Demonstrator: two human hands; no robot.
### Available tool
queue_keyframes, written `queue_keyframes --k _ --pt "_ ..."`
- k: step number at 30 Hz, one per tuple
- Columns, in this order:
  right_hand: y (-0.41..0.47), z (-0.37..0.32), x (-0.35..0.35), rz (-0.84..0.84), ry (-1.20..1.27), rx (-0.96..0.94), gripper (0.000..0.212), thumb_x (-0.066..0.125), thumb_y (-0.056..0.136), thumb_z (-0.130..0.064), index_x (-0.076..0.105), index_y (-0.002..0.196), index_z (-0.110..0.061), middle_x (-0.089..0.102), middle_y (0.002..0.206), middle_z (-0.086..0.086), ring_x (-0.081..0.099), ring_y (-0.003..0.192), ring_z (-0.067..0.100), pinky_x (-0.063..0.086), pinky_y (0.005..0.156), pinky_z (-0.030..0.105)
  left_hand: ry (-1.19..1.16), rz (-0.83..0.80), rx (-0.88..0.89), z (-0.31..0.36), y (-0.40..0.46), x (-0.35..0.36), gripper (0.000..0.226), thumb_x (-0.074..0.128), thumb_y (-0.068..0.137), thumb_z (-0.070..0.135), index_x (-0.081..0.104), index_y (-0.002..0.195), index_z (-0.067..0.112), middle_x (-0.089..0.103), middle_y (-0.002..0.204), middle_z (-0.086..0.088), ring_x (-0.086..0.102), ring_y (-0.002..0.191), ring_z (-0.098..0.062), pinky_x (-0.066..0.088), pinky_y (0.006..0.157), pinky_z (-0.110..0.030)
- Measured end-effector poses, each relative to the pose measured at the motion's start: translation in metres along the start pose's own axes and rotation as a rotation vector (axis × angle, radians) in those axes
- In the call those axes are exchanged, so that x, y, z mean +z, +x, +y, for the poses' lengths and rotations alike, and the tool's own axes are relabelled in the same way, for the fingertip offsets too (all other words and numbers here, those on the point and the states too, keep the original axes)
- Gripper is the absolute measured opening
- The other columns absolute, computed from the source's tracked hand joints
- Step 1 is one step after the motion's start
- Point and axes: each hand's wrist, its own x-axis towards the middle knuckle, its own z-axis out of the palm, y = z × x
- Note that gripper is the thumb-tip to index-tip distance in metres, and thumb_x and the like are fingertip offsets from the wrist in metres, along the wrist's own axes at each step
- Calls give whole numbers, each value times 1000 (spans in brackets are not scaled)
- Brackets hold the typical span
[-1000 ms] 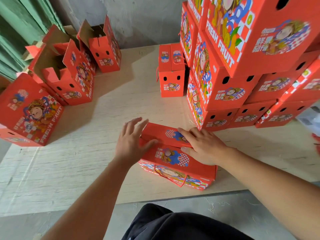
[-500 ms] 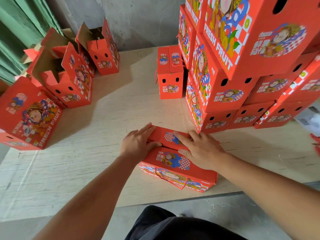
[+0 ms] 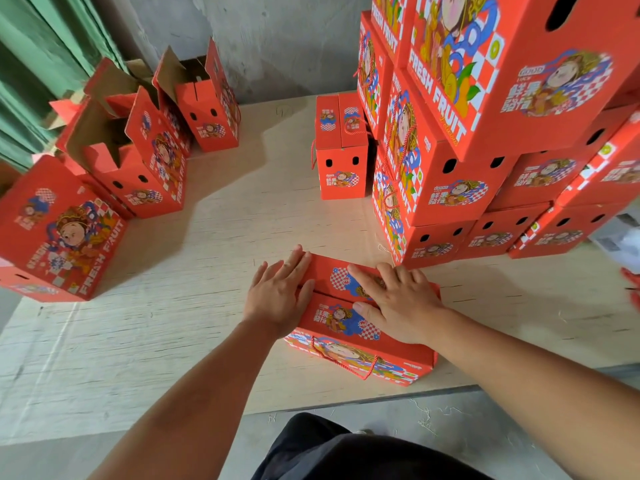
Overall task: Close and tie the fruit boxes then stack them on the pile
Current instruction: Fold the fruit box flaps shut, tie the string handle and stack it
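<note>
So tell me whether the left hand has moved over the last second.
Yes. The left hand came down flat onto the box's left end, closing toward the right hand.

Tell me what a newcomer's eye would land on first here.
The tall pile of red fruit boxes fills the right side, its "FRESH FRUIT" cartoon print looming close to the camera. At the near middle of the table, the left hand and right hand press flat on the top flaps of one box. At far left stand open boxes, flaps up.
</note>
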Motion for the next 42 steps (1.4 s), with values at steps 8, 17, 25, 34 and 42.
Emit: queue_keyframes --k 8,17,25,34,42 --pt "-14 43 -23 45 546 75 55 51 101 -53 37 153 -42 41 158 -9 39 145 20 35 116 43 -37 150 52 -1 -5 1 63 19 104 56 39 158 34 33 166 10 40 140 -25 27 119 -44" --pt "-41 29 17 37 798 336 58 52 97 -61 24 146 -47 29 134 -9 53 123 26 50 97 45 -292 -100 -230 -6 6 3 96 47 84 87 2 160 48 43 153 3 64 120 -23 57 85 -44" --pt "-46 26 11 97 727 365 55 50 97 -65 32 142 -39 37 136 -2 56 116 28 57 88 47 -287 118 -303 -1 3 4 77 53 88 80 41 151 38 64 134 8 66 112 -19 54 77 -37" --pt "-37 16 16 235 602 475 52 52 89 -74 44 109 -27 49 105 -4 62 86 25 56 70 42 -592 85 -474 7 2 18 48 61 91 68 68 120 30 73 95 10 70 84 -14 53 64 -29" --pt "-29 21 23 405 821 480 44 62 80 -75 63 99 -34 56 96 -15 61 85 8 46 67 30 -487 297 -456 14 2 19 38 56 94 59 74 116 32 64 97 11 66 95 -21 46 74 -31"
